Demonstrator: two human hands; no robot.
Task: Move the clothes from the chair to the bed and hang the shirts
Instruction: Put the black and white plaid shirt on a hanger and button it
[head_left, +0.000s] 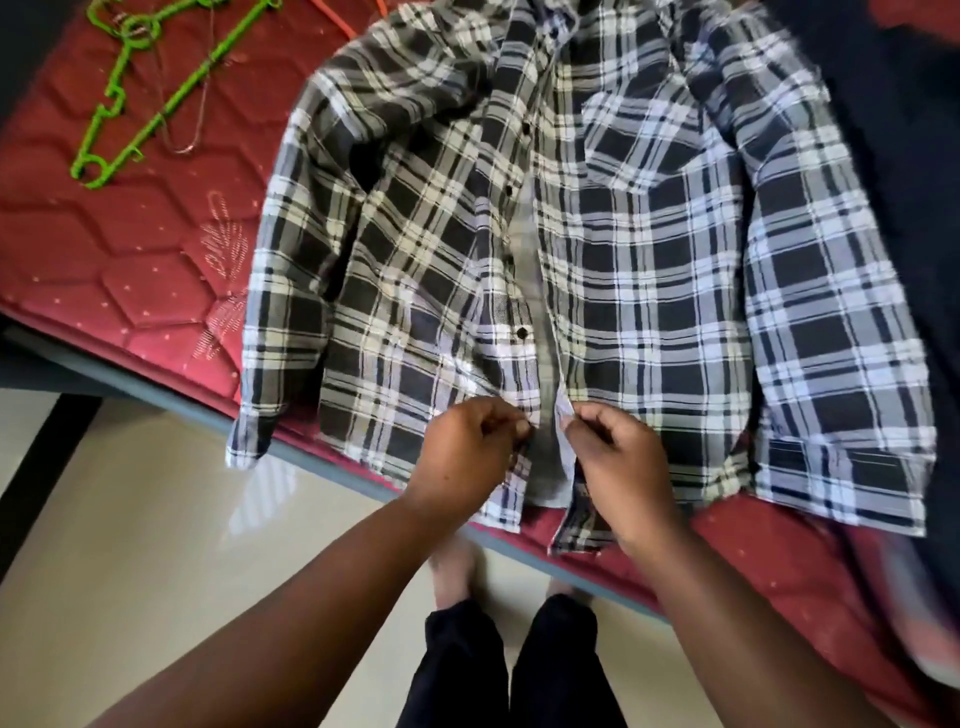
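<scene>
One plaid shirt (597, 270) lies face up on the red mattress (130, 249) of the bed, collar away from the person and hem at the near edge, where it hangs slightly over; its front is open down the middle, showing a pale lining between the two front panels; both sleeves lie along the sides of the body, the left one ending in a cuff at the mattress edge, the right one reaching toward the lower right. Four dark buttons can be counted along the left panel's edge, though blur may hide others.

Two hands work at the hem; the left hand (467, 452) has its fingers curled and pinches the edge of the left panel between thumb and fingertips; the right hand (618, 462) pinches the edge of the right panel in the same way, fingers bent and pressed together on the cloth; the two hands are just beside each other, apart by the narrow strip of lining.

At the upper left of the mattress lies one green hanger (156, 88), with a thin wire hanger (192, 130) partly under it; an orange piece shows at the top edge, too cut off to identify. One dark garment (893, 208) lies along the right side, touching the shirt's right sleeve. Below, the person's two legs in dark trousers (509, 670) stand on a pale floor (156, 519).
</scene>
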